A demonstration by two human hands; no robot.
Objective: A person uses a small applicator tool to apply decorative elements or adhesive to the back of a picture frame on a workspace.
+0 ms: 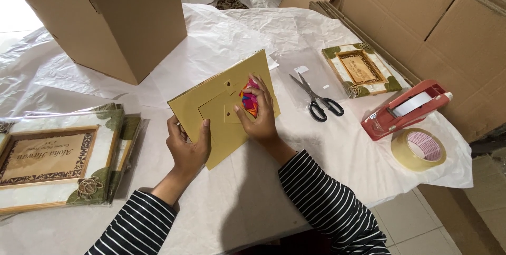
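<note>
Frame back: I see a yellow-brown picture frame [221,110] held back side up, tilted, above the middle of the bench [253,202], which is covered in white wrapping paper.
Left grip: my left hand [187,147] clasps the frame's lower left edge, thumb on the back panel and the other digits curled beneath it.
Right grip: my right hand [258,115] rests on the frame's right half, its fingertips pinched together on a small bright multicoloured piece [249,102] at the back panel.
Scissors: a pair of black-handled scissors [316,98] lies just right of the frame, on a clear plastic sleeve [300,70].
Small frame: a decorated frame [361,69] with green corners lies face up toward the far right edge.
Tape tools: a red tape dispenser [403,110] and a roll of clear tape [419,149] sit near the right edge, close together.
Left stack: wrapped decorated frames [58,157] are stacked at the left edge.
Box: a large cardboard box [105,17] stands at the far left corner.
Cardboard: flattened cartons [437,28] lean beyond the right side.
</note>
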